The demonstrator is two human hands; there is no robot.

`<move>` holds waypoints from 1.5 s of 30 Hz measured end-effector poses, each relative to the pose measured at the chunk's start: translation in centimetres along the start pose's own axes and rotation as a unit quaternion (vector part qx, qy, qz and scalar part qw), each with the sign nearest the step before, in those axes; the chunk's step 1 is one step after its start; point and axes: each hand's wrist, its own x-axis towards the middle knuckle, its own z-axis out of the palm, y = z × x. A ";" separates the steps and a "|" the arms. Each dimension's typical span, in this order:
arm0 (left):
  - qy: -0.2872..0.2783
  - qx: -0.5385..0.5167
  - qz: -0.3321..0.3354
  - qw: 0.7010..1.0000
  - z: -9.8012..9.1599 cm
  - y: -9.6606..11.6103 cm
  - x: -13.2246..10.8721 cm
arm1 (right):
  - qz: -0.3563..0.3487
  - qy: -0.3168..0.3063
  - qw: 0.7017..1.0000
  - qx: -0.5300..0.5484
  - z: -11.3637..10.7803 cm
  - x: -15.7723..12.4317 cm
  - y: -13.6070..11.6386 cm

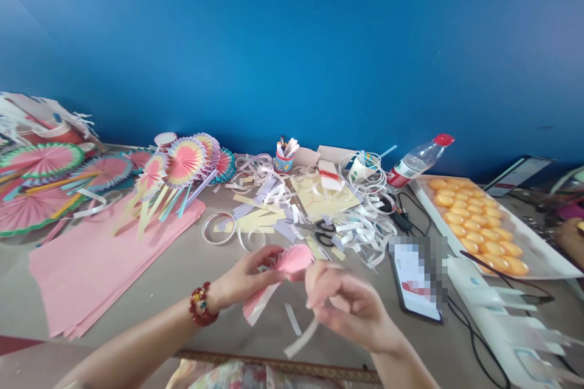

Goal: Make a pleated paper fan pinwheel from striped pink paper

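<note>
A pleated pink paper fan [295, 258] is pinched at its middle by my left hand [250, 279], which wears a red beaded bracelet [202, 304]. One folded end spreads up and the other hangs down to the left. My right hand [344, 304] is closed close against the fan's right side, blurred by motion. Below its fingers hangs a white strip [301, 340]; whether the fingers hold it is unclear. Another short white strip [292, 320] lies on the table between my hands.
Pink sheets [104, 255] and finished fans [186, 161] lie left. Behind my hands are a tape roll [218, 228], scissors [325, 233] and paper scraps. A phone [417, 279], bottle [417, 161], power strip [488, 316] and tray [554, 264] stand right, beside another person's hand.
</note>
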 end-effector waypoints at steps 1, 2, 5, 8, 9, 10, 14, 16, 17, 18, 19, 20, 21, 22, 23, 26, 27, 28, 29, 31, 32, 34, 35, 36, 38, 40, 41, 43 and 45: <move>-0.009 -0.006 0.008 1.000 0.1 -0.1 -0.1 | 0.015 0.006 1.000 -0.011 0.2 0.1 0.5; -0.021 -0.015 0.014 1.000 0.2 -0.2 -0.2 | 0.029 0.017 0.999 -0.020 0.2 0.2 1.0; -0.041 -0.050 0.028 0.998 0.4 -0.5 -0.5 | 0.064 0.048 0.997 -0.005 0.0 0.2 2.2; -0.050 -0.085 0.054 0.994 0.6 -0.8 -0.9 | 0.099 0.063 0.991 0.057 -0.1 0.1 2.9; -0.056 -0.093 0.068 0.992 0.7 -0.9 -1.0 | 0.105 0.072 0.988 0.085 0.0 0.1 3.1; -0.062 -0.096 0.080 0.990 0.7 -1.0 -1.1 | 0.106 0.085 0.984 0.112 0.1 0.2 3.3; -0.063 -0.052 0.123 0.989 0.8 -1.1 -1.5 | 0.109 0.141 0.968 0.176 0.5 0.5 4.0; -0.056 -0.013 0.143 0.988 0.8 -1.0 -1.7 | 0.114 0.152 0.965 0.183 0.5 0.6 4.1; -0.053 -0.001 0.149 0.987 0.8 -1.0 -1.7 | 0.116 0.153 0.964 0.184 0.5 0.6 4.2; -0.051 0.002 0.152 0.987 0.8 -1.0 -1.7 | 0.117 0.152 0.964 0.183 0.4 0.6 4.2; -0.051 -0.001 0.153 0.987 0.8 -1.0 -1.7 | 0.117 0.150 0.965 0.181 0.4 0.6 4.1; -0.053 -0.009 0.154 0.987 0.8 -1.0 -1.6 | 0.117 0.146 0.966 0.177 0.3 0.6 4.1; -0.058 -0.020 0.156 0.986 0.8 -1.0 -1.6 | 0.119 0.142 0.967 0.174 0.2 0.6 4.0; -0.063 -0.029 0.159 0.985 0.8 -0.9 -1.6 | 0.121 0.137 0.968 0.171 0.2 0.6 4.0; -0.069 -0.035 0.161 0.984 0.8 -0.8 -1.6 | 0.124 0.133 0.968 0.171 0.2 0.5 3.9; -0.085 -0.031 0.169 0.981 0.7 -0.5 -1.6 | 0.128 0.127 0.967 0.178 0.1 0.5 3.9; -0.089 -0.030 0.172 0.981 0.7 -0.4 -1.6 | 0.127 0.125 0.967 0.183 0.1 0.5 3.9; -0.091 -0.032 0.175 0.980 0.6 -0.3 -1.6 | 0.125 0.124 0.966 0.189 0.2 0.5 3.9; -0.092 -0.036 0.179 0.979 0.6 -0.3 -1.5 | 0.122 0.123 0.966 0.194 0.2 0.5 3.9; -0.092 -0.035 0.187 0.977 0.5 -0.3 -1.4 | 0.116 0.119 0.965 0.201 0.2 0.5 4.0; -0.095 -0.025 0.195 0.976 0.4 -0.2 -1.4 | 0.114 0.118 0.966 0.201 0.2 0.5 4.0; -0.102 0.010 0.214 0.971 0.2 -0.1 -1.3 | 0.113 0.115 0.967 0.199 0.2 0.6 4.1; -0.105 0.025 0.221 0.969 0.2 0.0 -1.2 | 0.113 0.112 0.967 0.198 0.2 0.6 4.1; -0.108 0.033 0.221 0.969 0.1 0.1 -1.2 | 0.112 0.111 0.968 0.197 0.2 0.6 4.1; -0.107 0.028 0.207 0.972 -0.1 0.2 -1.2 | 0.111 0.114 0.967 0.198 0.2 0.6 4.1; -0.105 0.013 0.186 0.977 -0.1 0.1 -1.2 | 0.117 0.117 0.967 0.195 0.1 0.6 4.0; -0.104 0.006 0.180 0.978 -0.2 0.0 -1.2 | 0.123 0.116 0.967 0.192 0.0 0.6 3.9; -0.112 -0.010 0.179 0.977 -0.2 -0.2 -1.1 | 0.140 0.107 0.966 0.189 -0.2 0.6 3.8; -0.128 -0.035 0.181 0.975 -0.2 -0.4 -1.0 | 0.158 0.094 0.964 0.192 -0.4 0.7 3.6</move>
